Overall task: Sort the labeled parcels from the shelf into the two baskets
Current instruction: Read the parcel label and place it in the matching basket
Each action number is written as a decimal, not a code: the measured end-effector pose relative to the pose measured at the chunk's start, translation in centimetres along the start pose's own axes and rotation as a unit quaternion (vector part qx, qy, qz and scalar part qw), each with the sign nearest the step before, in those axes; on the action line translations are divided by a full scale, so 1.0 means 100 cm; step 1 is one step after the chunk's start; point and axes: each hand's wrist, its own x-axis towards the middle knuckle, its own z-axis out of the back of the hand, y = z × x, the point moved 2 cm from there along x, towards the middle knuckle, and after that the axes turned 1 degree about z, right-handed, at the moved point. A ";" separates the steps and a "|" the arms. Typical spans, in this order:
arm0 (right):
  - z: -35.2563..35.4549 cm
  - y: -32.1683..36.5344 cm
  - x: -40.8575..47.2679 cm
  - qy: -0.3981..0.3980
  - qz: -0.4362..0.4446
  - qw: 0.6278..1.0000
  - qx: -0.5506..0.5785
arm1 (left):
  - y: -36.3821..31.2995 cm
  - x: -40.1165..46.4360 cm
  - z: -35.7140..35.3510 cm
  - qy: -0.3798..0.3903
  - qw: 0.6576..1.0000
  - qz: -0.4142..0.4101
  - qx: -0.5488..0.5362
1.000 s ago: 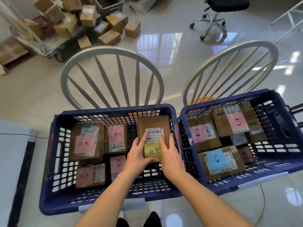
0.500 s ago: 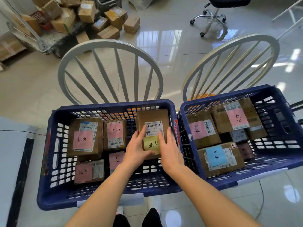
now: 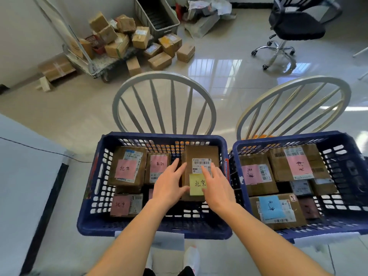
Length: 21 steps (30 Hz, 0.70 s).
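Parcel (image 3: 199, 172) now resting in left basket (image 3: 89, 196); fingers straightened.

Left basket (image 3: 93, 226): bare mesh floor at lower centre, open from above.
Upper half: packed with parcels (image 3: 127, 166).
Right basket (image 3: 350, 156): bare strip along right wall.
Behind, upper centre: chair backs (image 3: 165, 76) blocking.

Parcel-sorting room: piled cartons (image 3: 139, 39), trolley (image 3: 95, 62), office chair (image 3: 294, 24).

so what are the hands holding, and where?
Both hands, left and right, rest with straight fingers on the yellow-note parcel, along its two long sides; no curled grip.
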 end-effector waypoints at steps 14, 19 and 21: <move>0.172 0.280 -0.117 -0.082 0.296 0.949 -0.065 | 0.082 -0.259 0.272 -0.221 0.958 0.169 0.070; 0.207 0.414 -0.262 -0.123 0.447 0.884 -0.065 | 0.105 -0.466 0.343 -0.349 0.896 0.262 0.078; 0.215 0.455 -0.340 -0.141 0.503 0.851 -0.061 | 0.106 -0.561 0.356 -0.389 0.869 0.292 0.086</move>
